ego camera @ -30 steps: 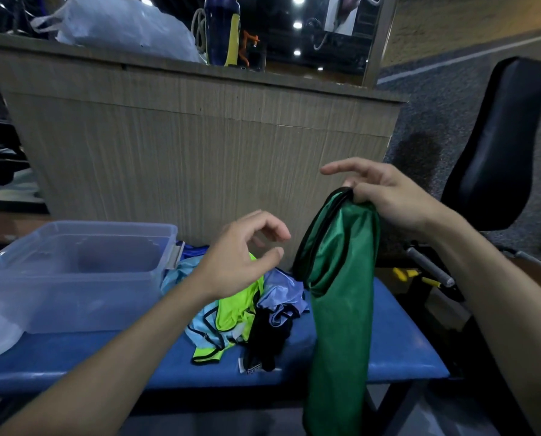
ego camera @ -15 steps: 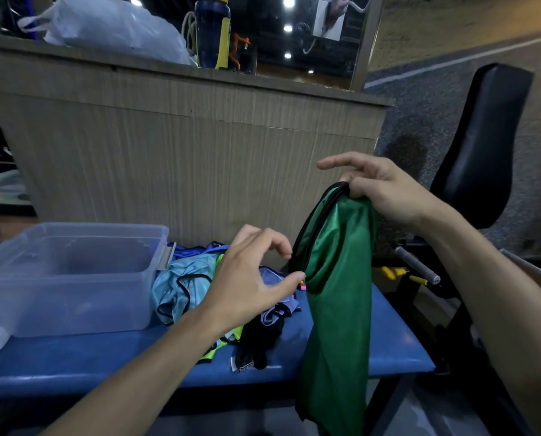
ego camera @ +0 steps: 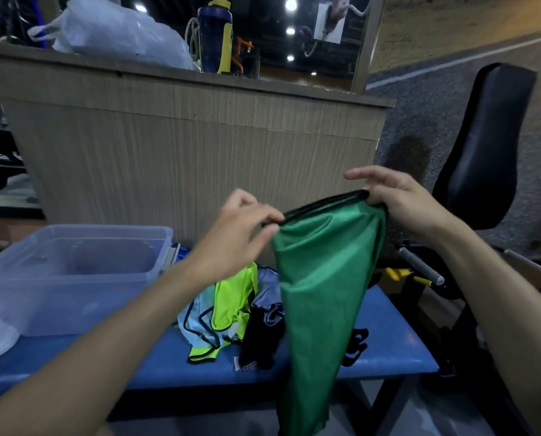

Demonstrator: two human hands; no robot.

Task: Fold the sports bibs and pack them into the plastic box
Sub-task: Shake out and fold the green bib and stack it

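Up close from the head camera, two bare hands hold a green sports bib [ego camera: 319,287] in the air above a blue padded bench [ego camera: 388,350]. The left hand [ego camera: 240,237] pinches the bib's black-trimmed top edge between thumb and fingertips at the left end. The right hand [ego camera: 401,202] grips the same edge at its right end, with the index finger stretched out straight above the fabric. Between the hands the black trim runs taut, and the green cloth hangs down in a narrowing drape past the front edge of the bench.

Behind the hanging bib, a loose pile of other bibs [ego camera: 231,309] lies on the bench: neon yellow, pale blue and black ones tangled together. To the left of the pile stands the clear plastic box [ego camera: 71,278], open at the top. Behind the bench rises a wooden counter [ego camera: 184,146] bearing a plastic bag [ego camera: 118,36] and a bottle [ego camera: 215,36].
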